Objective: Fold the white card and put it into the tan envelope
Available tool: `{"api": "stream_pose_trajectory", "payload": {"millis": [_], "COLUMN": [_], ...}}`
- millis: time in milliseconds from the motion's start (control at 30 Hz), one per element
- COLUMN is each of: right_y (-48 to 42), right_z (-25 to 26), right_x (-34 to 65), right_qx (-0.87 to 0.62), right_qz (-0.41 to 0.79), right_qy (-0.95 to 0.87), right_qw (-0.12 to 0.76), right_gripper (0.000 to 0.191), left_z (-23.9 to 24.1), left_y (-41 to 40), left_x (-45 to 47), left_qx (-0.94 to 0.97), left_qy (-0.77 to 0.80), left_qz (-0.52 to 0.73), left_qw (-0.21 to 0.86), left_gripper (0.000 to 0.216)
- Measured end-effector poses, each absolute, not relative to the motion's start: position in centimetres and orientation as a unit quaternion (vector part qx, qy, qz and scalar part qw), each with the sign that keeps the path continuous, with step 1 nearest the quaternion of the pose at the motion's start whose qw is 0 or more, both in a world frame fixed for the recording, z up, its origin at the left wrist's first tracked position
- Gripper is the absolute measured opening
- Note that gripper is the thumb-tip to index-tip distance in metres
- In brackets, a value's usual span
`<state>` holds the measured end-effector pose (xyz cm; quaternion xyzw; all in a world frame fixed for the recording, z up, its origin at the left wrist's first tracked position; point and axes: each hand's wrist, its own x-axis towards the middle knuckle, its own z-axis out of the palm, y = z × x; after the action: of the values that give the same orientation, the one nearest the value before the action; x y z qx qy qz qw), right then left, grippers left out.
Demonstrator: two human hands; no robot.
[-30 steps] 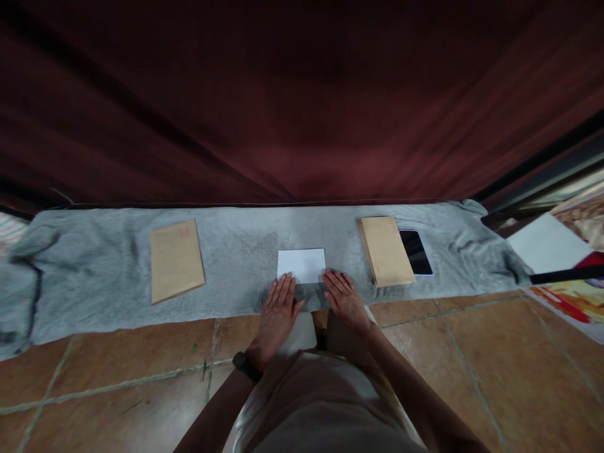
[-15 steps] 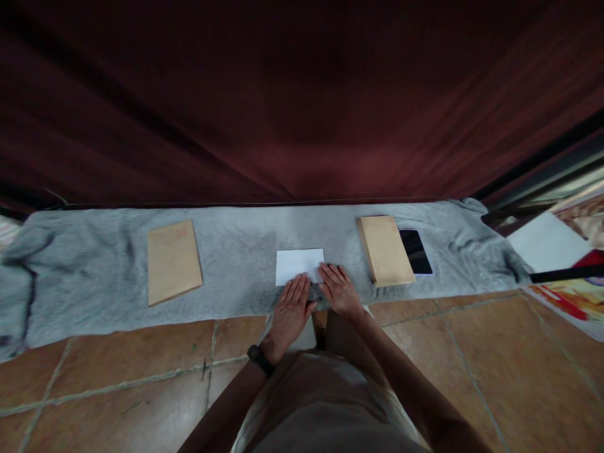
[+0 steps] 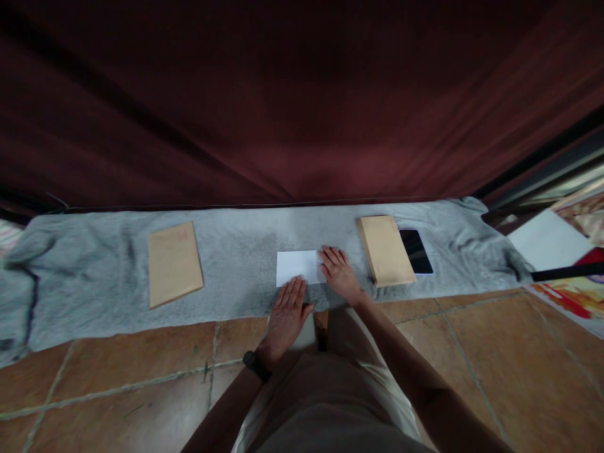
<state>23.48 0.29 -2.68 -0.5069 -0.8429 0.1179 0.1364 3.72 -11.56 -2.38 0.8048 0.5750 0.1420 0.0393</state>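
A white sheet of paper (image 3: 296, 264), apparently folded, lies flat on the grey cloth (image 3: 236, 251) in front of me. My left hand (image 3: 289, 311) rests open with its fingertips on the paper's near edge; a dark watch is on that wrist. Flat and open too, my right hand (image 3: 338, 272) covers the paper's right edge with its fingers. To the right sits a stack of brown envelopes (image 3: 387, 250). Another brown envelope, or a thin pile of them (image 3: 174, 264), lies off to the left.
Beside the right stack is a dark-screened phone (image 3: 416, 251). Dark red fabric (image 3: 302, 126) hangs along the cloth's far edge. A white sheet (image 3: 550, 239) and a dark bar (image 3: 566, 272) are at the far right. Below is a tiled floor (image 3: 141, 371).
My right hand has slid forward along the paper's right edge. My left hand has shifted slightly left and toward me. The paper and envelopes stay in place.
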Motion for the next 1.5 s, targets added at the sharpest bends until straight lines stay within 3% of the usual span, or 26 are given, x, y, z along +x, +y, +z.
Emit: {"api": "stream_pose_trajectory", "payload": {"millis": [433, 800, 967, 1333, 1500], "right_y": [4.5, 5.8, 5.2, 1.3, -0.6], "right_z": [1.3, -0.8, -1.5, -2.0, -2.7], "right_x": [20.6, 22.3, 22.7, 23.9, 24.2], "right_qx": [-0.589, -0.579, -0.559, -0.538, -0.519], "right_qz": [0.169, 0.368, 0.474, 0.617, 0.638], "right_qy": [-0.789, -0.699, -0.624, -0.402, -0.351], "right_qw": [0.041, 0.203, 0.27, 0.411, 0.448], "right_gripper": [0.029, 0.021, 0.005, 0.038, 0.039], "left_z": [-2.6, -2.0, -2.0, -1.5, -1.8], "left_y": [-11.6, -11.6, -11.4, -10.0, -9.8], "left_x": [3.4, 3.3, 3.4, 4.6, 4.8], "left_qx": [0.814, 0.811, 0.805, 0.786, 0.747], "left_qy": [0.561, 0.562, 0.569, 0.583, 0.597], "left_qz": [0.142, 0.149, 0.153, 0.186, 0.251], "left_qw": [0.044, 0.063, 0.074, 0.087, 0.152], "left_gripper": [0.062, 0.058, 0.057, 0.054, 0.053]}}
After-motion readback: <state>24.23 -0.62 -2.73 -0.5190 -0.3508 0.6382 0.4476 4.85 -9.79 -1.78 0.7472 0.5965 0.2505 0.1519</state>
